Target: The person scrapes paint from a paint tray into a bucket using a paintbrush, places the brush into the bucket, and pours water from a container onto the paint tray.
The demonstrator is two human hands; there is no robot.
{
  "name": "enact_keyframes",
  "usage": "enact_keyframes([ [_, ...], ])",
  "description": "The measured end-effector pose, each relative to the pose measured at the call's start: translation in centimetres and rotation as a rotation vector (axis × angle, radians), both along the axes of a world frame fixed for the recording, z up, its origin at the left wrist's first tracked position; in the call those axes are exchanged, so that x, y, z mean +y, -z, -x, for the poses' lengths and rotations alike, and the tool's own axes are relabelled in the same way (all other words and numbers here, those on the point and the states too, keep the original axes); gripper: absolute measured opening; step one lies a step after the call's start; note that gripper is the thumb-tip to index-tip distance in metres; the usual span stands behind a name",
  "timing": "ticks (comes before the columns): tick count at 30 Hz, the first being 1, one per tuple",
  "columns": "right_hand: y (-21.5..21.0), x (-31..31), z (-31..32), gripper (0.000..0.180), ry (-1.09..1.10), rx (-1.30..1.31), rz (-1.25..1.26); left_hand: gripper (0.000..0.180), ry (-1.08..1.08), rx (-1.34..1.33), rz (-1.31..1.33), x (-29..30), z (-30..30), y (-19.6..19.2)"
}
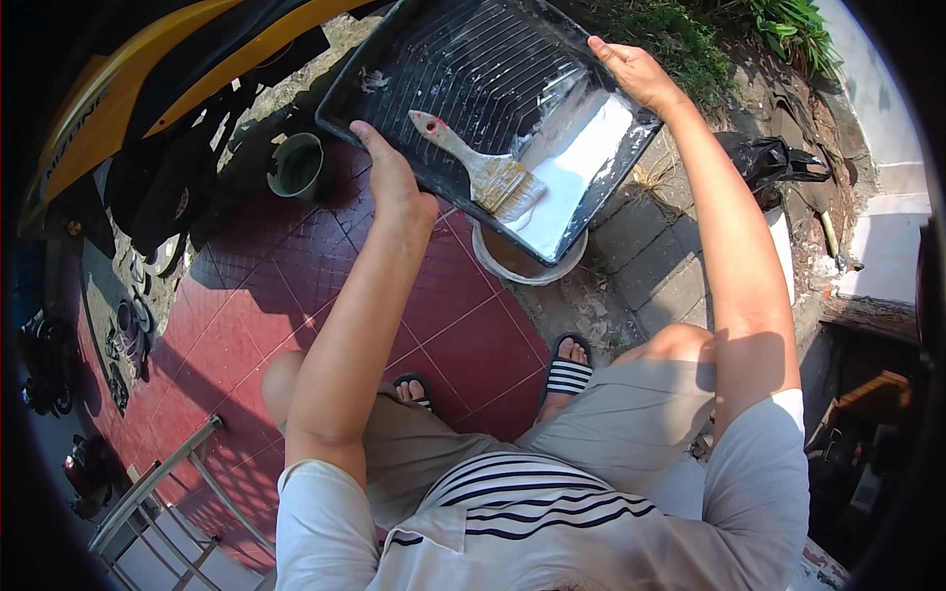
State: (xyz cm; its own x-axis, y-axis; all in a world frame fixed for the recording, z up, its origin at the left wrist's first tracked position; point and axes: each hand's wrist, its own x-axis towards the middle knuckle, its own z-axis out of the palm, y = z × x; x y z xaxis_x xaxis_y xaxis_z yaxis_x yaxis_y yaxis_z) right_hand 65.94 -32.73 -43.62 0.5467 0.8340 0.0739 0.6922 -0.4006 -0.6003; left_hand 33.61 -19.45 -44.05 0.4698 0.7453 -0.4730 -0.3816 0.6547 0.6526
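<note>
Head view cuts off the far end of the paint tray (pixel 394 89), which is held up before the person, each grip grasping one side: the left hand (pixel 396 187) and right hand (pixel 645 81) show thumbs, their other fingers mostly hidden. A paintbrush (pixel 475 165) lies inside, its bristles by the white paint (pixel 596 153). Underneath, the tray blocks much of a pale bowl (pixel 532 279). A green bucket (pixel 280 175) stands left on red tiles (pixel 443 369); a black bag (pixel 769 158) lies right, its contents unclear.
</note>
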Motion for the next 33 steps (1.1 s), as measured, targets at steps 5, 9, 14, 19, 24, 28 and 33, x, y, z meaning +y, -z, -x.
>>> enact_keyframes([
  [5,-1.6,1.1,3.5,0.076,0.031,-0.116,0.091,0.075,0.014,0.011,-0.01,0.1,0.3,0.0],
  [9,-3.4,2.8,12.1,0.08,-0.025,-0.819,-0.188,0.075,-0.015,0.001,-0.012,0.9,1.1,0.4],
  [14,-5.6,1.7,14.2,0.084,-0.094,-0.805,-0.23,0.07,-0.029,-0.047,-0.099,2.1,1.6,0.7],
  [19,-4.1,2.4,18.9,0.071,-0.442,-0.631,-0.202,0.073,-0.053,-0.023,-0.099,3.1,2.1,0.7],
  [24,-0.9,4.3,21.8,0.046,-0.496,-0.605,-0.119,0.068,-0.037,-0.046,-0.097,2.2,1.6,0.2],
  [28,-0.3,4.5,22.6,0.029,-0.431,-0.517,-0.089,0.073,-0.043,-0.014,-0.111,2.2,1.5,1.2],
  [33,-4.2,2.2,21.6,0.032,-0.278,-0.198,-0.017,0.078,-0.025,-0.023,-0.063,1.9,1.5,0.7],
])
